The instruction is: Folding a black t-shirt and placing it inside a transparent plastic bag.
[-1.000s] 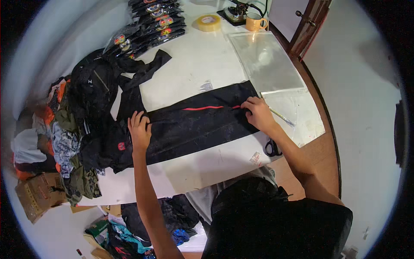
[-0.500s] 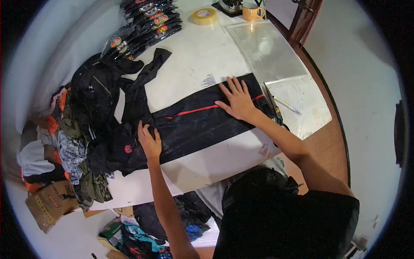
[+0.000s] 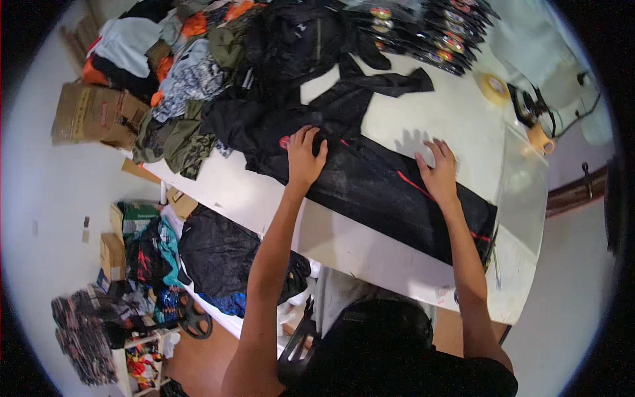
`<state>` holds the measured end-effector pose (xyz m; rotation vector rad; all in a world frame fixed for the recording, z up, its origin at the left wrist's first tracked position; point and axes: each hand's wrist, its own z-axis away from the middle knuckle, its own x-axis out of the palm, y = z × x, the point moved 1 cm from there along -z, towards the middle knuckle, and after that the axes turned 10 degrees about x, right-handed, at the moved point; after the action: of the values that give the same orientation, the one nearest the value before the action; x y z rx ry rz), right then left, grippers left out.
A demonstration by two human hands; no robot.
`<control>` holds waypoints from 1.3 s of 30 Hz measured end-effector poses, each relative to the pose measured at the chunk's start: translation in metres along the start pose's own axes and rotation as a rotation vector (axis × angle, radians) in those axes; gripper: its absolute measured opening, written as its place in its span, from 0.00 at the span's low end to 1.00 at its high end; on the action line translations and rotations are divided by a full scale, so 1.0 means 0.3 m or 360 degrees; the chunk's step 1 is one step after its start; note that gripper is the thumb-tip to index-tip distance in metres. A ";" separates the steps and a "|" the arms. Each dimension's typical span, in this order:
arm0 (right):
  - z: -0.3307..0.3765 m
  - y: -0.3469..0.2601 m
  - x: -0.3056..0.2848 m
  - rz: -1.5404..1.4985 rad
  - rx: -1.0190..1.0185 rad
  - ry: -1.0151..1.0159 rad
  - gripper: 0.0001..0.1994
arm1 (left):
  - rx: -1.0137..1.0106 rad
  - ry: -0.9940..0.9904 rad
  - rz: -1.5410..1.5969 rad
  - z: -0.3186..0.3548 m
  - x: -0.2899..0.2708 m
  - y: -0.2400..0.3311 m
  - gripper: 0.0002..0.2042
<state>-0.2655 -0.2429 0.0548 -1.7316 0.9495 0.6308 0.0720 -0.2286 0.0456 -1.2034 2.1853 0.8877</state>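
Observation:
A long black garment (image 3: 387,192) with a red stripe lies flat across the white table (image 3: 410,126), slanting down to the right. On its left part, beside a small red emblem, rests my left hand (image 3: 305,161), fingers loosely stretched and holding nothing. My right hand (image 3: 439,173) is at the garment's far edge, fingers spread and curved, with a shadow on the table beside them; I cannot tell whether the fingertips touch the cloth. Farther back, a black jacket (image 3: 291,46) lies bunched next to the garment. A pen (image 3: 497,266) lies near the garment's right end.
Packed black items (image 3: 450,40), a tape roll (image 3: 493,88), an orange mug (image 3: 541,139) and clear plastic sheets (image 3: 522,178) lie at the back and right. Mixed clothes (image 3: 198,73) fill the left end, beside a cardboard box (image 3: 92,116). More clothes (image 3: 218,245) lie below the table.
The view has swung left, showing more of the floor side. My right hand has moved from the garment's right end toward its middle, at the far edge. My left hand stays near the emblem.

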 end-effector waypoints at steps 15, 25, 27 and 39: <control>-0.763 0.213 0.415 0.0092 0.0146 -0.0111 0.20 | -0.0298 -0.0012 -0.0040 0.110 0.002 -0.021 0.19; -0.261 -0.605 -0.247 -0.1466 -0.0198 -0.0644 0.09 | -0.0460 0.0104 0.0107 0.133 -0.015 -0.071 0.25; -0.162 -0.644 -0.312 -0.1058 -0.0227 -0.1081 0.09 | -0.0465 0.0156 0.0189 0.136 -0.045 -0.099 0.28; 0.106 -0.828 -0.216 -0.0927 -0.1021 -0.2797 0.15 | -0.0396 -0.0332 0.0332 -0.024 -0.162 -0.179 0.38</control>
<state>-0.0934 -0.1512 0.2249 -1.0931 -1.0108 1.6411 0.1415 -0.2288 0.0670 -0.9501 2.1011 1.3421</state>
